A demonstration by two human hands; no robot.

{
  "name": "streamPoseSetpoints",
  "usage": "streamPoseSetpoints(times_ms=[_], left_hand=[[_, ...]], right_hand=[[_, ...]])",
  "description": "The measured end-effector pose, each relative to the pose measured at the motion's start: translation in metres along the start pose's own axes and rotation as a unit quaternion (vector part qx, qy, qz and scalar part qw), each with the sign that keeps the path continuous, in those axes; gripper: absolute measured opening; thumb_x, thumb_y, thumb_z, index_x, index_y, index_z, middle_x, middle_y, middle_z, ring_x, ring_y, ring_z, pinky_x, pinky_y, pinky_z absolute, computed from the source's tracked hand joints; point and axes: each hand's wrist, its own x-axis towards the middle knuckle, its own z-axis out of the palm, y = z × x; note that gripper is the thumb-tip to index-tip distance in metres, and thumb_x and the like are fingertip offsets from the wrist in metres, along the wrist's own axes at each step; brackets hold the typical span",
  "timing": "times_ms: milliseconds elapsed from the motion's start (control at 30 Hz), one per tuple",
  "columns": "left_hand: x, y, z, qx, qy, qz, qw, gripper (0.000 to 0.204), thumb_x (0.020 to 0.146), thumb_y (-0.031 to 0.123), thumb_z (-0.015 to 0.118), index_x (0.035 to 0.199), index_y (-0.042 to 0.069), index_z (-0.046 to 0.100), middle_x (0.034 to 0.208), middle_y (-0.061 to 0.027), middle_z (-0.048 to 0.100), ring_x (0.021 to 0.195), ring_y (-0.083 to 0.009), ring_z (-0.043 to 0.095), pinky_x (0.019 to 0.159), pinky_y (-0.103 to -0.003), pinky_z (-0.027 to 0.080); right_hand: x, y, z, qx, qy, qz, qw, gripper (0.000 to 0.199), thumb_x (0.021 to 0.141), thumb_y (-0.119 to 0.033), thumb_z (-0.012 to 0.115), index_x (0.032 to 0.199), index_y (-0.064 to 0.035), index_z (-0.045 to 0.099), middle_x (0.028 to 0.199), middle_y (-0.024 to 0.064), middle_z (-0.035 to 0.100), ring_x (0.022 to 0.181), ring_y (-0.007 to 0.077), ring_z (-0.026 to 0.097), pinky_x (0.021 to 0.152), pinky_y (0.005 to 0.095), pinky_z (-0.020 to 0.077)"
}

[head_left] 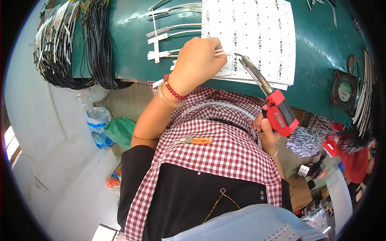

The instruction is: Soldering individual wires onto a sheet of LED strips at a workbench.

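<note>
1. Red-and-black plastic soldering gun (277, 110), one, three o'clock: held in the right grip (267, 130); one white, finely printed label.
2. Thin white wires (221, 52), at least two, one o'clock: pinched by the left grip (201, 60), just beside the gun's tip.
3. Square black fan (337, 97), one, three o'clock: green round label; green table (321, 28).

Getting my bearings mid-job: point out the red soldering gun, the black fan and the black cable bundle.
Red soldering gun (277, 112), head view: on its body.
Black fan (344, 91), head view: on its round hub.
Black cable bundle (98, 44), head view: mid-length.
</note>
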Motion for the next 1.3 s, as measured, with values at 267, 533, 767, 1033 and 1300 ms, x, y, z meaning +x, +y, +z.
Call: streamPoseSetpoints(times_ms=[267, 533, 767, 1033, 1300], left_hand=[[0.014, -0.008, 0.003, 0.025, 0.013, 0.023, 0.999, 0.02, 0.074, 0.017, 0.058, 0.073, -0.003, 0.06, 0.061, -0.0216, 0.056, 0.055, -0.0359, 0.056, 0.055, -0.038, 0.045], [0.016, -0.005, -0.002, 0.03, -0.012, 0.006, 0.999, 0.018, 0.071, 0.016, 0.059, 0.073, -0.001, 0.064, 0.065, -0.0211, 0.06, 0.064, -0.0378, 0.059, 0.061, -0.042, 0.049], [0.018, -0.005, -0.003, 0.031, -0.022, 0.002, 0.999, 0.018, 0.072, 0.016, 0.059, 0.072, -0.001, 0.064, 0.065, -0.0215, 0.059, 0.063, -0.0379, 0.059, 0.061, -0.042, 0.049], [0.018, -0.008, -0.002, 0.027, -0.02, 0.014, 0.999, 0.018, 0.072, 0.015, 0.058, 0.07, -0.001, 0.064, 0.065, -0.0221, 0.058, 0.063, -0.0381, 0.059, 0.061, -0.043, 0.049], [0.017, -0.006, -0.001, 0.028, -0.011, 0.012, 0.999, 0.017, 0.071, 0.015, 0.058, 0.071, -0.001, 0.065, 0.065, -0.0211, 0.06, 0.063, -0.0375, 0.059, 0.061, -0.042, 0.049]], right_hand=[[0.009, -0.006, 0.011, 0.027, 0.026, 0.013, 0.999, 0.03, 0.089, -0.015, 0.054, 0.112, 0.0016, 0.044, 0.064, 0.0029, 0.045, 0.053, 0.0097, 0.04, 0.052, 0.0266, 0.0377], [0.012, -0.004, 0.007, -0.033, 0.01, -0.002, 0.999, 0.024, 0.089, -0.014, 0.054, 0.105, 0.0013, 0.045, 0.064, 0.0036, 0.047, 0.052, 0.0094, 0.041, 0.049, 0.0254, 0.0377], [0.008, -0.012, 0.017, 0.029, 0.043, 0.005, 0.999, 0.027, 0.089, -0.014, 0.053, 0.11, 0.0017, 0.046, 0.064, 0.0037, 0.047, 0.051, 0.0092, 0.041, 0.05, 0.0261, 0.0377], [0.006, -0.01, 0.017, 0.013, 0.045, 0.017, 0.999, 0.025, 0.09, -0.013, 0.053, 0.108, 0.0014, 0.046, 0.064, 0.004, 0.046, 0.051, 0.0097, 0.041, 0.05, 0.0262, 0.0379], [0.006, -0.008, 0.015, -0.056, -0.007, -0.001, 0.998, 0.023, 0.09, -0.014, 0.051, 0.106, 0.001, 0.045, 0.064, 0.0046, 0.047, 0.052, 0.01, 0.042, 0.05, 0.0263, 0.0392]])
